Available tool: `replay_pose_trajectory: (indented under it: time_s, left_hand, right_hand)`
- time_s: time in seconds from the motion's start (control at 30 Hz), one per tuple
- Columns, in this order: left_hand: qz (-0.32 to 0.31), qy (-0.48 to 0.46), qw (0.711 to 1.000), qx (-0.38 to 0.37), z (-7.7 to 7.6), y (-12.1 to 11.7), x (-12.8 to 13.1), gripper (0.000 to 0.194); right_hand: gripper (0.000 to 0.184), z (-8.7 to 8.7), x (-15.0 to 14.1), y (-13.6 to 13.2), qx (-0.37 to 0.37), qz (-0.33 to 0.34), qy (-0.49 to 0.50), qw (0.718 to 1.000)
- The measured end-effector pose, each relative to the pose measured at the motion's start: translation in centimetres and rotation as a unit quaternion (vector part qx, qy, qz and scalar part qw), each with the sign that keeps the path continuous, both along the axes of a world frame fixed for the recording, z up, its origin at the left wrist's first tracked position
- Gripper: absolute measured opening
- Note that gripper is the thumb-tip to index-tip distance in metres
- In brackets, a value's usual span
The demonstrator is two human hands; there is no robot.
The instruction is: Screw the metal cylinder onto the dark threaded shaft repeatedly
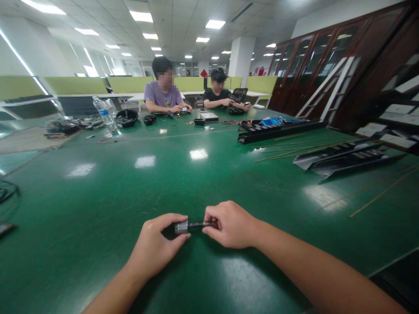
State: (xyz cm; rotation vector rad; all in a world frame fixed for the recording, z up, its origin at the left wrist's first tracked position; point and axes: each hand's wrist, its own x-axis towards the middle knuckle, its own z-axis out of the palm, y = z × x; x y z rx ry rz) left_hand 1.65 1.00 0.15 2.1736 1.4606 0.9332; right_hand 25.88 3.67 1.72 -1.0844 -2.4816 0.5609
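Note:
My left hand (160, 244) is closed, thumb and fingers pinching a short silver cylinder (181, 227) that looks like a small motor. From the cylinder's right end runs a thin dark shaft (195, 225). The fingers of my right hand (231, 224) grip the far end of that shaft, where something reddish-brown shows between them. Whether cylinder and shaft are one piece I cannot tell. Both hands are low over the green tabletop (131, 192), with the part held roughly level between them.
Black metal channels (347, 159) and thin rods (284, 155) lie at the right. Toward the back are another long channel (278, 131), a black tray (127, 117) and a plastic bottle (103, 113). Two people, one in a purple shirt (163, 96), handle parts across the table.

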Motion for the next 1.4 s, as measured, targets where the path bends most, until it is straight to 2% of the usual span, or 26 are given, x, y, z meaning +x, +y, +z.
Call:
replay_pose_trajectory:
  time_s: [1.4]
  left_hand:
    - [0.014,-0.003,1.0,-0.021,0.04,0.35,-0.23,0.028]
  right_hand:
    - [0.011,0.12,0.21,0.39,-0.01,-0.005,0.019,1.0]
